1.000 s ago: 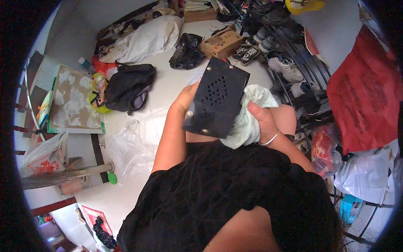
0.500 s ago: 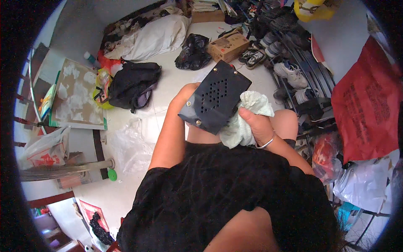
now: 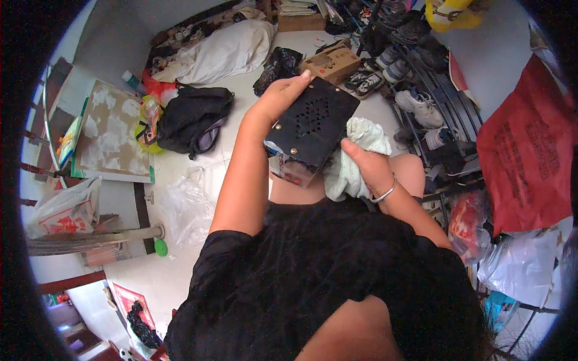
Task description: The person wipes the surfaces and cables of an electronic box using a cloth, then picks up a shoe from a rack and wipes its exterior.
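Note:
Above my lap is a black box-shaped device (image 3: 313, 123) with a pattern of round holes in its top panel and screws near the corners. A clear or shiny side with red bits shows on its near face. My left hand (image 3: 280, 99) grips its far left edge, thumb lying along the top and the other fingers hidden underneath. In my right hand (image 3: 370, 168) is a crumpled pale green cloth (image 3: 361, 144), bunched against the device's right side. The thumb presses on the cloth, and a silver bangle circles that wrist.
A cardboard box (image 3: 331, 63) and a black plastic bag (image 3: 280, 66) lie on the floor ahead. Shoes fill a black rack (image 3: 436, 90) at right, beside a hanging red bag (image 3: 527, 150). A black backpack (image 3: 192, 117) and clear plastic sheeting (image 3: 186, 204) lie left.
My left hand has moved up to the device's far left edge, its thumb now on top. The device has tilted, exposing its near side. My right hand still holds the cloth.

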`<action>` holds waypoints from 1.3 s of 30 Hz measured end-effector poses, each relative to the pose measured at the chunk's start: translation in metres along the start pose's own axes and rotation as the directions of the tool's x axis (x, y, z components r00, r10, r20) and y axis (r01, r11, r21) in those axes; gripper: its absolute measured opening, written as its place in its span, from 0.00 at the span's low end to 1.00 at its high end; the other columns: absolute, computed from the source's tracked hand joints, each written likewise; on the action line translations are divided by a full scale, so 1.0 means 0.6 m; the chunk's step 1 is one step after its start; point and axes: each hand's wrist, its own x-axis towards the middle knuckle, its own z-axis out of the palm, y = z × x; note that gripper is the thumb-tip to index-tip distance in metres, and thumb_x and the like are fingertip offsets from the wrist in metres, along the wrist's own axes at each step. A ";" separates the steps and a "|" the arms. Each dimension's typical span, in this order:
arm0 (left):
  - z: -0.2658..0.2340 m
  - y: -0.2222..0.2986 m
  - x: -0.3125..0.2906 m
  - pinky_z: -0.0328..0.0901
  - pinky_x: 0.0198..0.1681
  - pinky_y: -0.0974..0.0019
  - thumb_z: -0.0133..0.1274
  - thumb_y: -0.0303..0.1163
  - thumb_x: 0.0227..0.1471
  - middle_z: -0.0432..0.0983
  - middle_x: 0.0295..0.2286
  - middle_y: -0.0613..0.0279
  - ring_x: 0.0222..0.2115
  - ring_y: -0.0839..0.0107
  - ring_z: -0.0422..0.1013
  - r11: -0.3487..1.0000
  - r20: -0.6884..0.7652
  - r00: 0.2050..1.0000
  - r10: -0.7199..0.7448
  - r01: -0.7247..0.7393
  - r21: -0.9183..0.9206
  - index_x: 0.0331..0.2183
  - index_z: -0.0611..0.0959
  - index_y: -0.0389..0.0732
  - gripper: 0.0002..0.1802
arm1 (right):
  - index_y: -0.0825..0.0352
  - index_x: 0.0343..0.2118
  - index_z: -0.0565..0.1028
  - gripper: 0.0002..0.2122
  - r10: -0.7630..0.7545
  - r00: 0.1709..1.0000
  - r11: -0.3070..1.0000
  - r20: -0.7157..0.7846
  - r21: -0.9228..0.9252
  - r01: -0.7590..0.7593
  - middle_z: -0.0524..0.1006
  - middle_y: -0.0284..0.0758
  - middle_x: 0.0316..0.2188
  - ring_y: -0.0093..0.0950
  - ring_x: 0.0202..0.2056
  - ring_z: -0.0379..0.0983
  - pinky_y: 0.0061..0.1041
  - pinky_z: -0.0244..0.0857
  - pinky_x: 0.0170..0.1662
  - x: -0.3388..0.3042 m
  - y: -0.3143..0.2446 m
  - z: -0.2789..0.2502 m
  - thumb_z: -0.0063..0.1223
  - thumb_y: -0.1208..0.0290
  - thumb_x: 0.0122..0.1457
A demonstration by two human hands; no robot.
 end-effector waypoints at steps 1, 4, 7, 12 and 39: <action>0.000 0.004 0.000 0.56 0.50 0.71 0.40 0.56 0.54 0.73 0.40 0.58 0.42 0.71 0.67 1.000 0.001 1.000 0.000 0.000 0.000 0.45 0.76 0.36 0.33 | 0.69 0.43 0.71 0.17 -0.020 1.000 1.000 -0.009 -0.002 0.020 0.74 0.31 0.38 0.21 0.39 0.69 0.23 0.63 0.43 0.003 0.001 -0.001 0.55 0.64 0.54; 0.000 0.005 0.003 0.58 0.47 0.72 0.47 0.52 0.51 0.73 0.39 0.60 0.40 0.74 0.66 1.000 -0.029 0.999 0.015 -0.015 0.001 0.45 0.75 0.35 0.30 | 0.68 0.43 0.71 0.17 -0.030 0.999 0.999 0.023 0.013 0.029 0.74 0.31 0.38 0.21 0.38 0.68 0.23 0.63 0.43 0.006 -0.002 -0.003 0.54 0.64 0.53; 0.003 -0.003 0.005 0.57 0.47 0.73 0.48 0.48 0.51 0.72 0.40 0.63 0.40 0.75 0.65 0.996 -0.006 0.996 0.084 -0.084 0.027 0.45 0.74 0.37 0.27 | 0.68 0.44 0.70 0.17 -0.049 0.998 0.997 0.034 -0.057 0.050 0.73 0.30 0.38 0.21 0.39 0.68 0.23 0.63 0.44 0.009 -0.014 -0.009 0.55 0.68 0.53; 0.018 -0.016 0.003 0.54 0.49 0.74 0.47 0.44 0.52 0.71 0.39 0.67 0.41 0.76 0.63 0.990 -0.054 0.994 0.098 -0.103 -0.100 0.45 0.74 0.39 0.24 | 0.68 0.40 0.74 0.16 -0.187 0.976 0.937 -0.116 -0.321 0.141 0.76 0.35 0.41 0.24 0.42 0.71 0.25 0.63 0.46 0.027 -0.061 -0.040 0.56 0.64 0.51; 0.031 -0.052 0.030 0.61 0.45 0.70 0.49 0.35 0.49 0.72 0.41 0.59 0.41 0.72 0.67 0.972 0.018 0.979 0.203 -0.199 -0.123 0.46 0.73 0.38 0.22 | 0.53 0.40 0.76 0.18 -0.513 0.660 0.268 0.549 -0.628 0.731 0.73 0.32 0.37 0.35 0.41 0.67 0.31 0.58 0.46 0.117 -0.113 0.030 0.57 0.72 0.42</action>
